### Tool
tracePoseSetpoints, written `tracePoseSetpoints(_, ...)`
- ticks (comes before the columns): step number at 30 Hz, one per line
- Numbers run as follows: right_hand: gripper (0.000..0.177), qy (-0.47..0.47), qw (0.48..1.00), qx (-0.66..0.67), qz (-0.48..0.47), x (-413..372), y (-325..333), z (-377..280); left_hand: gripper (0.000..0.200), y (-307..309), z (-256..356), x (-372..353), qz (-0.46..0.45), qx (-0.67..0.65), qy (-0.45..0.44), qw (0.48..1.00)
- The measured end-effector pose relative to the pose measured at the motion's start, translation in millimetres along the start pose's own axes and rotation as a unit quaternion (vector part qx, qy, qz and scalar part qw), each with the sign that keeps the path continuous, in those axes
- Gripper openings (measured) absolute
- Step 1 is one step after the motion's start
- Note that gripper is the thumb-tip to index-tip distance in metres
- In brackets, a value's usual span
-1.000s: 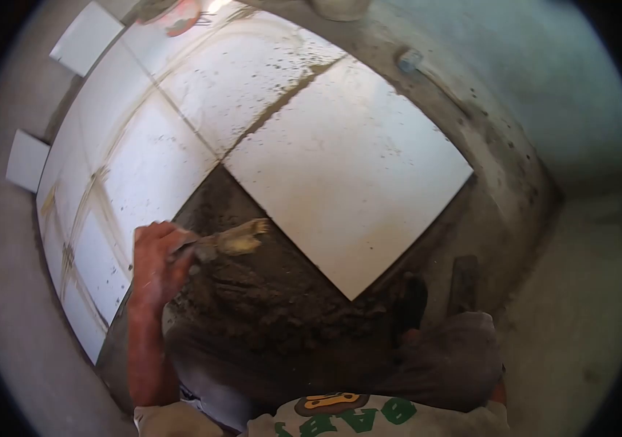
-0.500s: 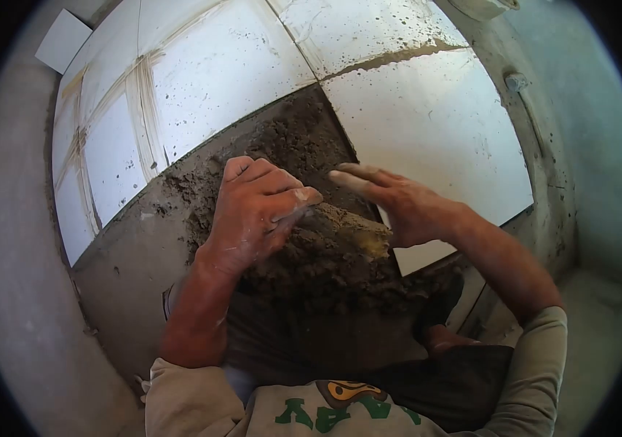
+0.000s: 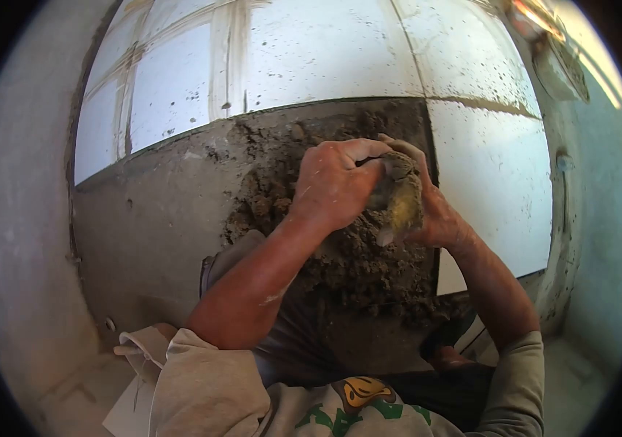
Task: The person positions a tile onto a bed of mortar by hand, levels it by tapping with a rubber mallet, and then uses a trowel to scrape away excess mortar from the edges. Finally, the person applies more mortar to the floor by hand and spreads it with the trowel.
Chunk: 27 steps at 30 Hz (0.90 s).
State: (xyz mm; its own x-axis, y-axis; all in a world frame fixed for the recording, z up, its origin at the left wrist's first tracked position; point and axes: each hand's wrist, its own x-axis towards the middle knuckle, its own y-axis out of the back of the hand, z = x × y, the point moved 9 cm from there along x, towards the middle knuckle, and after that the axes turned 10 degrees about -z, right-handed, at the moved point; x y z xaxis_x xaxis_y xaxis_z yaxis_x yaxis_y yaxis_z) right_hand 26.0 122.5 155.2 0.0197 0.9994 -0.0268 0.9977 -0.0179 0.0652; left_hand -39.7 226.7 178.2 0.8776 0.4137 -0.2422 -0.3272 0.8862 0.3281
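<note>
A yellowish piece coated in wet grey mortar (image 3: 405,198) is between my two hands; what it is cannot be made out. My left hand (image 3: 336,182) is closed, with thumb and fingers at the upper left edge of the piece. Curled around its right side is my right hand (image 3: 434,211), fingertips above and thumb below. Both hands are over a heap of loose, crumbly mortar (image 3: 354,269) on the floor in front of my legs.
Large white floor tiles with brown smears (image 3: 311,58) lie beyond the mortar, and another white tile (image 3: 493,189) lies at right. A mortar-stained container (image 3: 560,69) stands at upper right. Walls rise on both sides. A white tile piece (image 3: 127,411) is at lower left.
The view has shifted left. My left hand has moved toward my right hand, which has closed around the coated piece. That piece now stands more upright between them.
</note>
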Motion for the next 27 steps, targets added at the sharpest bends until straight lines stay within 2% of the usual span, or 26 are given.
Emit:
tracePoseSetpoints(1, 0.125, 0.003, 1.0, -0.003, -0.011, 10, -9, -2, 0.024, 3, -7, 0, -0.015, -0.021, 0.03, 0.999)
tracePoseSetpoints(3, 0.124, 0.052, 0.989, 0.119, 0.066, 25, -8, -8, 0.023, 19, -5, -1, -0.01, -0.065, 0.007, 0.998)
tracePoseSetpoints(4, 0.117, 0.04, 0.984, 0.155, 0.08, 31, -14, -8, 0.023, 26, -10, -4, -0.007, -0.068, 0.036, 0.997)
tracePoseSetpoints(5, 0.117, 0.037, 0.985, 0.153, 0.075, 40, -22, -7, 0.022, 33, -12, -8, -0.006, -0.07, 0.064, 0.995)
tracePoseSetpoints(7, 0.1, 0.079, 0.991, -0.026, 0.106, 53, -29, -16, 0.022, 49, -13, -18, 0.005, -0.053, 0.071, 0.996)
tracePoseSetpoints(8, 0.1, 0.077, 0.992, -0.027, 0.101, 60, -36, -14, 0.024, 57, -15, -22, 0.024, -0.036, 0.07, 0.997)
tracePoseSetpoints(10, 0.078, 0.064, 0.989, -0.024, 0.128, 70, -42, -10, 0.026, 71, -22, -29, 0.046, -0.022, 0.07, 0.996)
tracePoseSetpoints(11, 0.078, 0.064, 0.99, -0.027, 0.124, 75, -49, -7, 0.025, 76, -24, -31, 0.053, 0.008, 0.059, 0.997)
tracePoseSetpoints(13, 0.061, 0.07, 0.985, 0.031, 0.156, 80, -53, 0, 0.025, 85, -25, -35, 0.066, 0.034, 0.047, 0.996)
tracePoseSetpoints(14, 0.061, 0.071, 0.986, 0.028, 0.148, 86, -55, -1, 0.026, 90, -24, -37, 0.078, 0.039, 0.045, 0.995)
tracePoseSetpoints(16, 0.053, -0.025, 0.981, 0.11, 0.155, 98, -57, 19, 0.027, 99, -26, -43, 0.096, 0.041, 0.044, 0.994)
tracePoseSetpoints(19, 0.049, 0.011, 0.978, 0.133, 0.164, 125, -61, 2, 0.03, 116, -25, -52, 0.154, 0.016, 0.014, 0.988)
tracePoseSetpoints(21, 0.046, -0.006, 0.983, 0.102, 0.156, 144, -64, -7, 0.033, 142, -14, -68, 0.278, -0.052, -0.08, 0.956)
tracePoseSetpoints(23, 0.043, -0.007, 0.985, 0.133, 0.109, 158, -75, -15, 0.033, 155, -14, -77, 0.308, -0.058, -0.078, 0.946)
tracePoseSetpoints(25, 0.04, -0.006, 0.987, 0.118, 0.112, 164, -77, -17, 0.033, 166, -16, -92, 0.375, -0.053, -0.08, 0.922)
tracePoseSetpoints(27, 0.039, 0.015, 0.985, 0.151, 0.087, 166, -82, -18, 0.035, 166, -14, -93, 0.371, -0.042, -0.08, 0.924)
